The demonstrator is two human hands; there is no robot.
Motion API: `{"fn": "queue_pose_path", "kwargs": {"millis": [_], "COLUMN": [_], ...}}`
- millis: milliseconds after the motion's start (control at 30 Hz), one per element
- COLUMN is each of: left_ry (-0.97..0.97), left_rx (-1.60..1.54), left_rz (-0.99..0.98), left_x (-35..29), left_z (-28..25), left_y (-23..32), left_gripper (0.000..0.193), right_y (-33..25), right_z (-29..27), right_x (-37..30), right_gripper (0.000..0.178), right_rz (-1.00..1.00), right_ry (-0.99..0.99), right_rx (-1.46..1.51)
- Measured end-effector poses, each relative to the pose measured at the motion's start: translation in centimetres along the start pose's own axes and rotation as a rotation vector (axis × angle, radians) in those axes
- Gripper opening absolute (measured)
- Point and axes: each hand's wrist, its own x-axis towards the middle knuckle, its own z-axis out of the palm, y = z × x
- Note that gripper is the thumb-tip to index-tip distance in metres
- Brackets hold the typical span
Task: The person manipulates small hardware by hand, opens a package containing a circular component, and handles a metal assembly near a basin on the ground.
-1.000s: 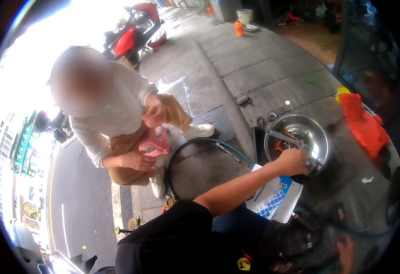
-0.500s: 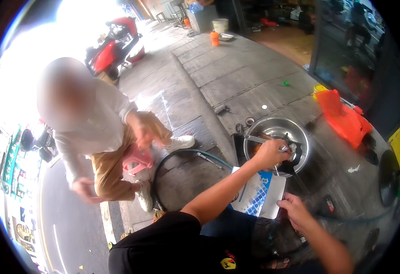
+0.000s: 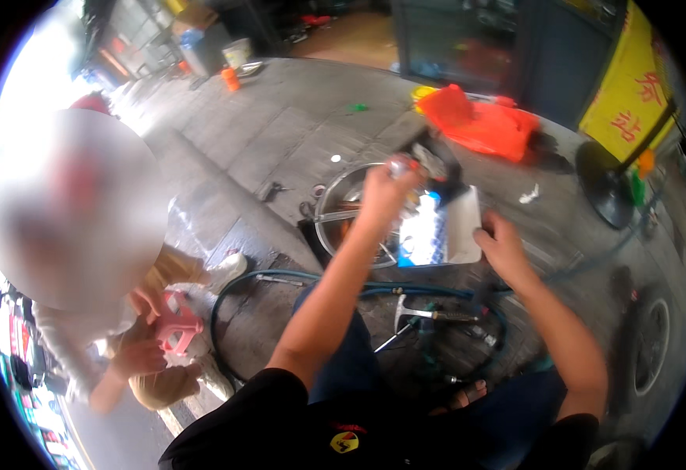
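Note:
My left hand (image 3: pixel 388 192) is closed around a small shiny metal piece, blurred and mostly hidden by the fingers. It is raised over a round metal basin (image 3: pixel 329 233), in which long-handled tools partly show. My right hand (image 3: pixel 501 240) grips the right edge of a white and blue cardboard box (image 3: pixel 424 235), thumb on the rim. Tilted, the box shows its white inner side, and it covers the basin's right part. Just beyond the box is a dark tray-like container (image 3: pixel 454 166) with a pale crumpled thing in it.
A dark green hose (image 3: pixel 225 301) loops around a hammer (image 3: pixel 454 316) on the pavement before me. At left another person sits near a pink stool (image 3: pixel 177 323). An orange plastic bag (image 3: pixel 480 125) lies beyond the basin; a round black base (image 3: pixel 605 184) stands at right.
The view has swung to the right. My right hand has carried the box forward to the basin's right side. My left hand has lifted off the basin's contents. The other person has leaned closer.

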Motion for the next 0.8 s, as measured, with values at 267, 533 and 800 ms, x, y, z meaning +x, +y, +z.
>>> {"fn": "queue_pose_path", "kwargs": {"millis": [267,533,800], "left_ry": [-0.029,0.007,-0.019], "left_rx": [0.091,0.301,0.320], "left_rz": [-0.079,-0.093,0.034], "left_x": [-0.5,-0.7,2.2], "left_z": [0.0,-3.2,-1.8], "left_y": [-8.7,-7.3,-9.0], "left_gripper": [0.020,0.024,0.015], "right_y": [5.6,7.6,9.8], "right_z": [0.8,3.5,1.3], "right_x": [1.2,3.7,5.2], "right_gripper": [0.018,0.013,0.030], "right_rz": [0.029,-0.054,0.099], "right_ry": [-0.014,-0.073,-0.122], "right_rx": [0.067,-0.019,0.047]}}
